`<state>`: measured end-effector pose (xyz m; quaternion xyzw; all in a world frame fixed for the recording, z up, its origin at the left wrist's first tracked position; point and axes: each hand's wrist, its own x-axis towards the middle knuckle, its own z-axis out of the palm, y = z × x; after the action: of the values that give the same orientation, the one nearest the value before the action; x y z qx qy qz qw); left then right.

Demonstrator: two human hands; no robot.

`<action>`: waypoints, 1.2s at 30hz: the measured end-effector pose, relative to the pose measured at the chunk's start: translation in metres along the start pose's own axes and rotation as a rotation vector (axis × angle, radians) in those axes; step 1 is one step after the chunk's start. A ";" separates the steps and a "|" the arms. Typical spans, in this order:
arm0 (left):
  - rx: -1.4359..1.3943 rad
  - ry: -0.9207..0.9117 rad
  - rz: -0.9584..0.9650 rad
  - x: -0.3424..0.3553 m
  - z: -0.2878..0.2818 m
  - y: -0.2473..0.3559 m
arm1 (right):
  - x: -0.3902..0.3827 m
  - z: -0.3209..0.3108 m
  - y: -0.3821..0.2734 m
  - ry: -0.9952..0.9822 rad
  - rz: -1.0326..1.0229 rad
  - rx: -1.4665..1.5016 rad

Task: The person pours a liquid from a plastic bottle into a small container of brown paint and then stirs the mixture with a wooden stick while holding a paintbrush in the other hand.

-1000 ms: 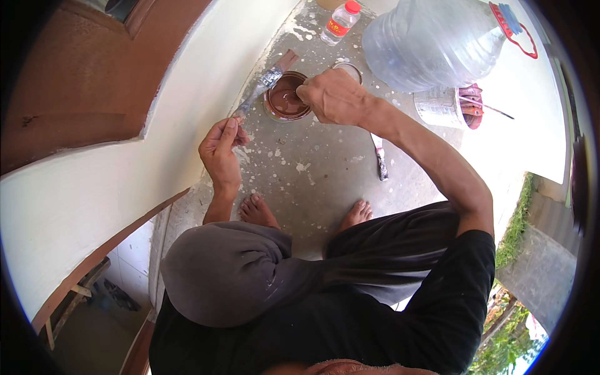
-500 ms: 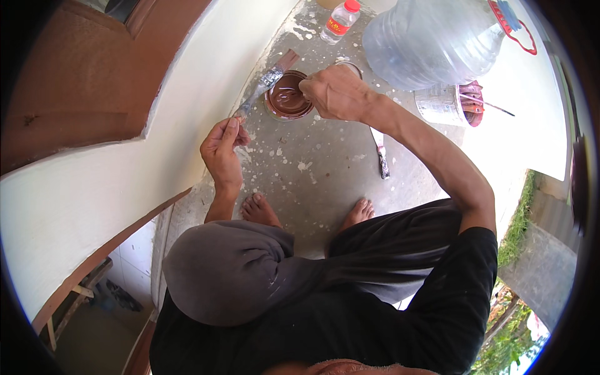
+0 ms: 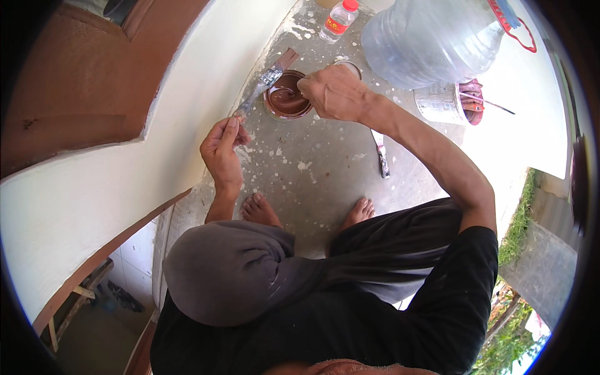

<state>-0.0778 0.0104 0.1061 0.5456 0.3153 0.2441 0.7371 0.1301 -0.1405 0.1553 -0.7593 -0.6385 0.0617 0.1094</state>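
My left hand (image 3: 225, 145) pinches the handle end of a paintbrush (image 3: 271, 75), whose brown-stained bristles point up and away beside the wall. Right of the brush, an open can of brown paint (image 3: 287, 112) stands on the speckled floor, with swirls on the paint's surface. Over the can's right rim, my right hand (image 3: 334, 94) is closed in a fist. What its fingers hold, if anything, is hidden behind the hand. A round lid or tin (image 3: 351, 67) shows partly behind that hand. Below my right forearm lies a scraper (image 3: 382, 156) with a paint-smeared handle.
A small clear bottle with a red cap (image 3: 338, 22) stands at the far side. Next to it lies a large water jug (image 3: 431, 44) with a red handle. Right of it, a white bucket (image 3: 440, 103) lies near red-brown brushes. A cream wall (image 3: 181, 119) runs along the left.
The swirl on the paint's surface has changed shape. My right fist has shifted very slightly left; my left hand and the paintbrush stay nearly still.
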 end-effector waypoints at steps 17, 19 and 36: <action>0.041 0.043 0.031 -0.009 0.004 -0.002 | 0.001 -0.006 -0.002 0.021 -0.072 -0.011; 0.077 0.021 0.015 -0.011 -0.005 -0.003 | 0.007 -0.006 -0.008 0.125 -0.046 0.060; -0.021 -0.004 0.005 0.004 -0.002 -0.001 | 0.001 -0.003 -0.001 0.110 -0.181 0.096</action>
<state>-0.0764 0.0138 0.1044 0.5390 0.3099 0.2484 0.7428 0.1304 -0.1395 0.1582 -0.6947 -0.6938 0.0401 0.1857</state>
